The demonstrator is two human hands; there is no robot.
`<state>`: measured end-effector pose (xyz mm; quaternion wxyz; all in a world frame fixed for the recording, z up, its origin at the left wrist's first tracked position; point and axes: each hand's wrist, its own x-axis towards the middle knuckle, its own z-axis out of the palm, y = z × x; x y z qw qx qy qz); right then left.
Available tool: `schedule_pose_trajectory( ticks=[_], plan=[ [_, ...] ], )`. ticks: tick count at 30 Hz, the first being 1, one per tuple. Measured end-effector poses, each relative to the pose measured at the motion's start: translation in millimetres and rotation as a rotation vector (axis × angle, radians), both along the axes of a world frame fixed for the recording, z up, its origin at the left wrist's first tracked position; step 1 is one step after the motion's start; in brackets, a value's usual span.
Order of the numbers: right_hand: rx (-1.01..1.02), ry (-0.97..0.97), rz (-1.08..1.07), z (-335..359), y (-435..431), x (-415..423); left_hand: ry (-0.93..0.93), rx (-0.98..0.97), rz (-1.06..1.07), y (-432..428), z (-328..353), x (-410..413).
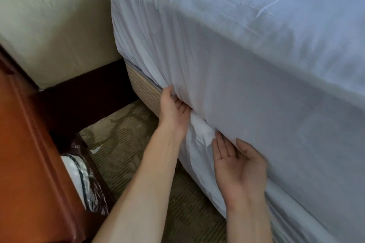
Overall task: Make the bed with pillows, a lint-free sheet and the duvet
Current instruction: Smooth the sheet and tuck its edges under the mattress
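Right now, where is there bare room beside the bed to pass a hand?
Bare carpet lies between the wooden nightstand and the box spring. It is crowded at the sheet tuck, where left hand and right hand work.

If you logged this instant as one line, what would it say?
step: tucking sheet under mattress side | left hand: fingers pushed into the seam | right hand: palm up, fingertips at the seam | pillows, duvet: not in view

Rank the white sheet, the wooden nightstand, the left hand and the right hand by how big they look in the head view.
1. white sheet
2. wooden nightstand
3. left hand and right hand: alike; the right only looks bigger because it is nearer the camera.
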<state>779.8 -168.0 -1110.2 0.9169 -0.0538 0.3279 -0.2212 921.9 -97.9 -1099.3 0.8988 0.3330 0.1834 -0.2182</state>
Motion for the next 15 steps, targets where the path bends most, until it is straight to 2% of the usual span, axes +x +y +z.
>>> schedule_pose_trajectory(
  ticks=[2,6,11,15],
  plan=[
    [0.082,-0.047,-0.161,-5.0,7.8,-5.8,0.023,0.085,-0.012,5.0,0.8,-2.2],
    [0.123,-0.102,-0.335,-8.7,14.5,-9.9,0.078,0.014,-0.109,11.9,1.8,-5.5],
    [0.072,-0.113,-0.311,-12.1,7.5,-5.1,0.076,-0.081,-0.193,13.1,1.9,1.7],
    [0.021,-0.087,-0.244,-16.8,-1.0,-3.9,0.046,-0.163,-0.184,11.5,-7.6,5.5]
  ],
)
